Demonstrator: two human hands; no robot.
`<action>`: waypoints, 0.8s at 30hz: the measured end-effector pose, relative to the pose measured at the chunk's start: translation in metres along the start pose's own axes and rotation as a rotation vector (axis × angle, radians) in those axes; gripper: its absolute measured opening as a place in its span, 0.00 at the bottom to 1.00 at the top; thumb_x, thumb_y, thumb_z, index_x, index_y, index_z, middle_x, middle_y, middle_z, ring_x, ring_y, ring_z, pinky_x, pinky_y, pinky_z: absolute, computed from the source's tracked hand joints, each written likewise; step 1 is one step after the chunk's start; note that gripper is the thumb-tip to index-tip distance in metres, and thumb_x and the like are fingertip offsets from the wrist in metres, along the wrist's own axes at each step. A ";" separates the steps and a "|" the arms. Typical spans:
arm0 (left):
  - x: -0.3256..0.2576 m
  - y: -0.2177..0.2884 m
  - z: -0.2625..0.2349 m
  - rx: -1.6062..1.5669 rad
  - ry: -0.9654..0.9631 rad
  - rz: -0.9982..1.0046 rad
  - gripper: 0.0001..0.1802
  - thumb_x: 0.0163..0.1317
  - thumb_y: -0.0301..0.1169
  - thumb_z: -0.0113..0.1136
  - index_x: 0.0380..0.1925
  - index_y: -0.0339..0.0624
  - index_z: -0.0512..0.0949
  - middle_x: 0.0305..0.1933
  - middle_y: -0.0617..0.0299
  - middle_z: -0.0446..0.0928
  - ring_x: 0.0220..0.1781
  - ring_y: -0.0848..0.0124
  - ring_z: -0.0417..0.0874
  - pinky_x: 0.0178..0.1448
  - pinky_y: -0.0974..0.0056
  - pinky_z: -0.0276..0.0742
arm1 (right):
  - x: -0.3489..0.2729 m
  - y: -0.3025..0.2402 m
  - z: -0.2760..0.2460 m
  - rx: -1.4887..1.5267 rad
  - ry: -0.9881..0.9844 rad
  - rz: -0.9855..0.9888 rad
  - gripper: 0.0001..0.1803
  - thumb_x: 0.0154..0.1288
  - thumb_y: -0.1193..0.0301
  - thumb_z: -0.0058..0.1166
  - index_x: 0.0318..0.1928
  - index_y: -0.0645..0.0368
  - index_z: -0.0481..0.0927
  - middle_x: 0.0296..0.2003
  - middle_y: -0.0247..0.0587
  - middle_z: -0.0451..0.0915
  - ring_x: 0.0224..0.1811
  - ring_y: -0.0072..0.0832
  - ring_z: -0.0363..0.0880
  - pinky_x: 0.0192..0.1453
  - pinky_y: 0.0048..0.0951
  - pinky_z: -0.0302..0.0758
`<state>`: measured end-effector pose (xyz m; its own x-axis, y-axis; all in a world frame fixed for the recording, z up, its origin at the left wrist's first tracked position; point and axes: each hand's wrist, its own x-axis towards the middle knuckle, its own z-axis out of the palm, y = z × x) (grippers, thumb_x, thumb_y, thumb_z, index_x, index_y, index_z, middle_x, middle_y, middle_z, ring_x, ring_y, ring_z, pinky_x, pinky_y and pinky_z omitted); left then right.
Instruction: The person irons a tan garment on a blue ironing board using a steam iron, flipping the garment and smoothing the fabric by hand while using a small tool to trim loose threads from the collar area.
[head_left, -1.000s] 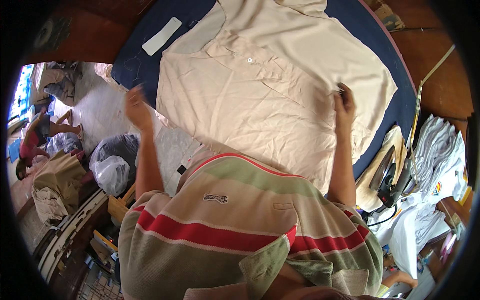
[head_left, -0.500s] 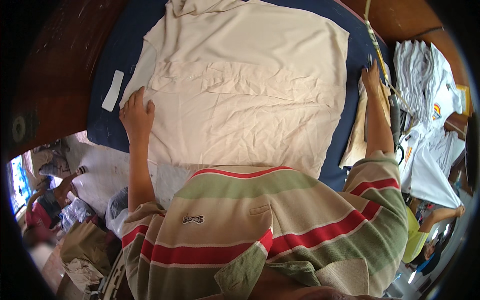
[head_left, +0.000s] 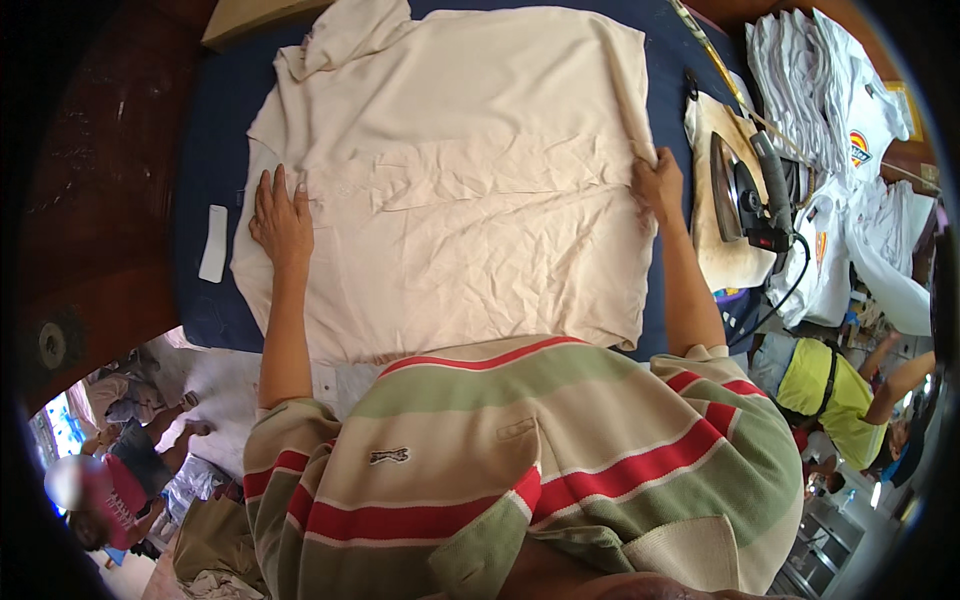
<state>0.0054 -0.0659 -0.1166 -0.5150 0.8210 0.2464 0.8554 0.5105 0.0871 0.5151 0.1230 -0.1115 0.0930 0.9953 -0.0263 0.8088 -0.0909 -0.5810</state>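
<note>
A cream shirt (head_left: 510,85) lies spread over a dark blue ironing surface (head_left: 205,150). Its middle strip and lower half are creased, while the upper part looks smoother. Flat on the left side of the cloth rests my left hand (head_left: 284,222), fingers stretched out. My right hand (head_left: 658,186) is closed round the shirt's right edge, its fingertips partly hidden by the fabric. To the right of that hand an iron (head_left: 732,190) with a wrapped handle sits on a scorched tan cloth pad (head_left: 745,272).
A white strip (head_left: 213,243) lies left of the shirt. Folded white shirts (head_left: 805,90) are stacked on the right, beyond a thin hose (head_left: 712,55). The iron's black cord (head_left: 800,265) curves down nearby. A person in a yellow top (head_left: 822,380) is at lower right, others at lower left.
My right hand has come from beside the hose on the right to the shirt's right edge and gripped it. My left hand still lies flat on the cloth. The view has shifted.
</note>
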 end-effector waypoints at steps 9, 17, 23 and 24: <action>0.132 -0.021 -0.005 0.031 -0.154 -0.216 0.28 0.64 0.49 0.44 0.60 0.46 0.65 0.61 0.53 0.67 0.64 0.62 0.67 0.61 0.46 0.63 | 0.007 0.007 0.003 0.359 0.110 -0.166 0.12 0.64 0.74 0.47 0.48 0.57 0.74 0.28 0.31 0.70 0.25 0.18 0.64 0.29 0.20 0.65; 0.153 -0.088 0.017 0.086 -0.210 -0.232 0.17 0.66 0.38 0.43 0.53 0.47 0.68 0.40 0.49 0.80 0.43 0.53 0.81 0.47 0.48 0.75 | -0.018 -0.013 0.005 0.081 0.093 -0.193 0.13 0.59 0.79 0.44 0.43 0.58 0.79 0.37 0.40 0.75 0.39 0.31 0.75 0.46 0.25 0.69; 0.190 0.031 -0.008 -0.136 0.236 0.446 0.25 0.60 0.34 0.53 0.59 0.50 0.66 0.44 0.53 0.79 0.45 0.54 0.79 0.50 0.52 0.72 | 0.040 -0.002 -0.004 -0.088 0.267 -0.353 0.13 0.60 0.68 0.49 0.43 0.58 0.79 0.42 0.50 0.75 0.45 0.47 0.74 0.51 0.37 0.68; 0.193 0.066 -0.012 -0.221 0.077 0.527 0.25 0.60 0.33 0.51 0.59 0.49 0.66 0.46 0.50 0.78 0.45 0.54 0.79 0.50 0.53 0.72 | 0.057 -0.009 -0.004 -0.047 0.262 -0.356 0.14 0.61 0.66 0.49 0.43 0.59 0.79 0.44 0.51 0.75 0.46 0.47 0.74 0.51 0.38 0.69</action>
<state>-0.0370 0.1232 -0.0521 -0.0176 0.9247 0.3803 0.9908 -0.0348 0.1305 0.5161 0.1804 -0.1044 -0.0573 0.9234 0.3795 0.8417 0.2491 -0.4791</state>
